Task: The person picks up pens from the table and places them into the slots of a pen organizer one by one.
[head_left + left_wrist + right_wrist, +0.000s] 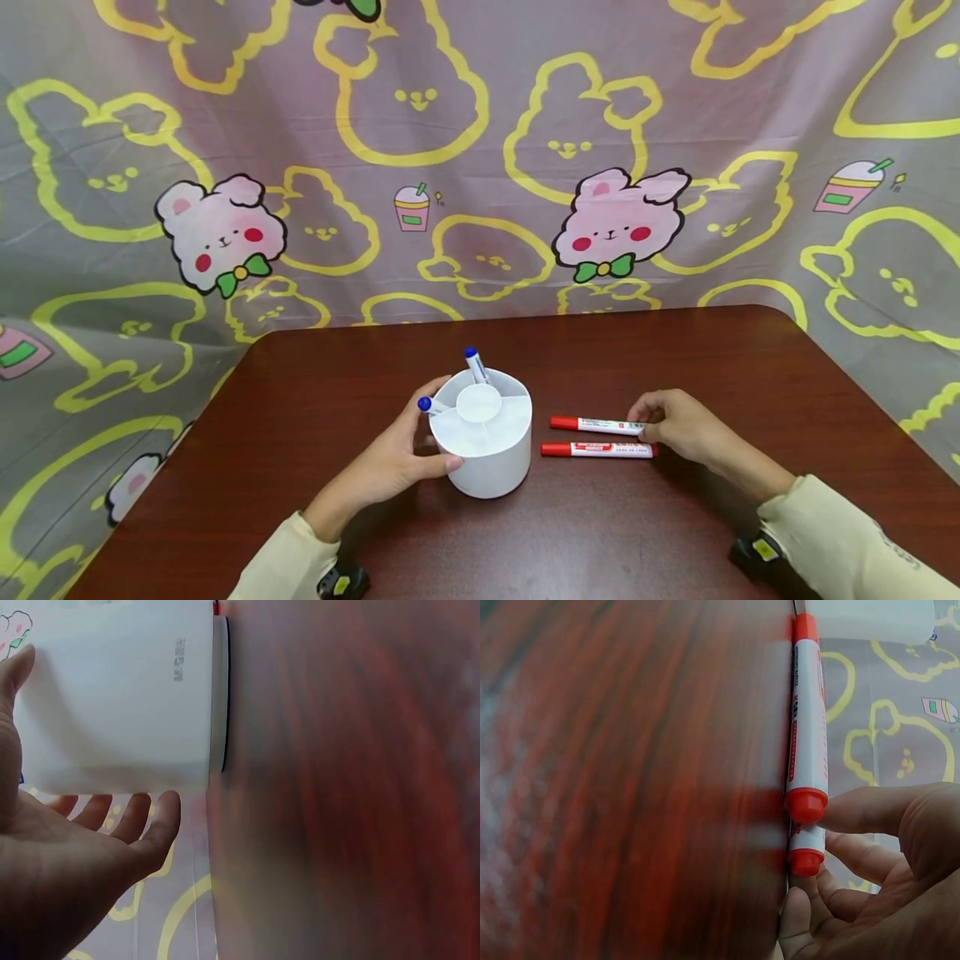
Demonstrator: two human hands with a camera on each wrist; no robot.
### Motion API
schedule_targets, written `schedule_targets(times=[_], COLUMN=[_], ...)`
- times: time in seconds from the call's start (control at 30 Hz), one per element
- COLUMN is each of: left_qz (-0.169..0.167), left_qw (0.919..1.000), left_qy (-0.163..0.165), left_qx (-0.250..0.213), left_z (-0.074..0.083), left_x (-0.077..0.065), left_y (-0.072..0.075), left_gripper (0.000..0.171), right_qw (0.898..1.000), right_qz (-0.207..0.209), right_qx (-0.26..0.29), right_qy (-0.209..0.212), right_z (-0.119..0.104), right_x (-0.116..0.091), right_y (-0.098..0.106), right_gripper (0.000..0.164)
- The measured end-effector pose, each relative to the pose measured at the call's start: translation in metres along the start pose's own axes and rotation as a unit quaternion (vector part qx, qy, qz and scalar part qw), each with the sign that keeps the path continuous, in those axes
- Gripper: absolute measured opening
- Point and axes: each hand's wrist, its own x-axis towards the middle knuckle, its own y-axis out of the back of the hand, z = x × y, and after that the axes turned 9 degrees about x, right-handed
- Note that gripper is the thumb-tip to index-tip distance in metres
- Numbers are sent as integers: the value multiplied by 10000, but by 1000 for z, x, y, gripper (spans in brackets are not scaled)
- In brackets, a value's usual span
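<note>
head view: left hand (393,457) grips cup (491,471); right hand (684,429) seemingly pinches far marker (600,426). should be light, stiff; hold mid-length.

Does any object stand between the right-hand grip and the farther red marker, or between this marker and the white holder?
Nothing visible does: the right-hand grip pinches the farther red marker, and bare tabletop separates its cap from the white holder. The nearer red marker lies alongside, not across.

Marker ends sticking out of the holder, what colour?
Both blue: the far marker end and the left marker end. Clearest in the head view.
</note>
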Motion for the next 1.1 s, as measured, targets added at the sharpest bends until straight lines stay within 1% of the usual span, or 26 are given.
schedule_targets(times=[0.27,0.4,0.6,0.7,0.87,0.97,1.1], left_qz=[199,255,333,382,468,510,561], left_qw=[9991,9983,9976,9975,9976,9976,9972], left_qy=[324,471,576,587,506,466,502], left_qx=[210,228,170,115,67,45,38], left_z=[5,8,9,9,9,9,9], left_x=[-3,-5,-6,-7,-7,-8,-8], left_y=[-6,-8,-11,-13,-15,-15,-17], left_gripper=[99,100,100,99,99,100,100], right_qw=[10000,10000,10000,9996,9960,9901,9786], right_qz=[-5,-44,24,92,245,280,313], right_qx=[-52,-51,-10,240,848,1368,2035], right_qy=[35,59,-60,-126,-163,-125,-64], right_z=[2,3,-1,-2,-2,-3,-4], right_x=[0,0,1,0,2,3,3], right_y=[1,3,6,7,6,6,6], right_gripper=[15,15,12,12,19,23,29])
